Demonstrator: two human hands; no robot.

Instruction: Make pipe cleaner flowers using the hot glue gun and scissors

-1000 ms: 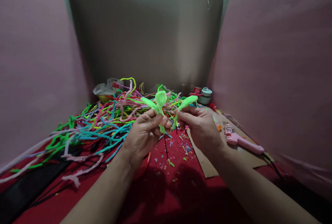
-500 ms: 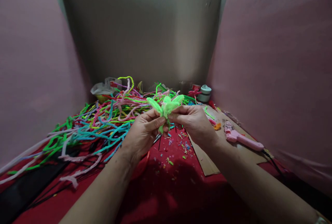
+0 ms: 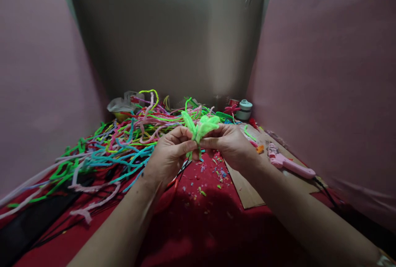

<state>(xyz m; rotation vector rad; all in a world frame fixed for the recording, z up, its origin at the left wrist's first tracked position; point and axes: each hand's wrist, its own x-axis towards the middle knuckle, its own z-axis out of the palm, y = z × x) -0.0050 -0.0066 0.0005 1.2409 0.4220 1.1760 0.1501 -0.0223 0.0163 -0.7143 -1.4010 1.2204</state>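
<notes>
Both my hands meet above the red cloth and pinch one bunch of light green pipe-cleaner loops (image 3: 199, 127). My left hand (image 3: 170, 153) grips the bunch at its base from the left, thumb and fingers closed on it. From the right, my right hand (image 3: 230, 145) presses another green loop against the same bunch. The looped tips stick up above my fingers. A short green stem shows below them.
A big tangle of coloured pipe cleaners (image 3: 117, 143) covers the left and back. A pink glue gun (image 3: 287, 165) lies on a cardboard sheet (image 3: 247, 190) at the right. A small round jar (image 3: 244, 109) stands at the back. Red-handled scissors (image 3: 173, 180) lie under my left wrist.
My right hand has brought its separate green loop leftward to the bunch in my left hand. The loops, apart a second ago, are now pressed together.
</notes>
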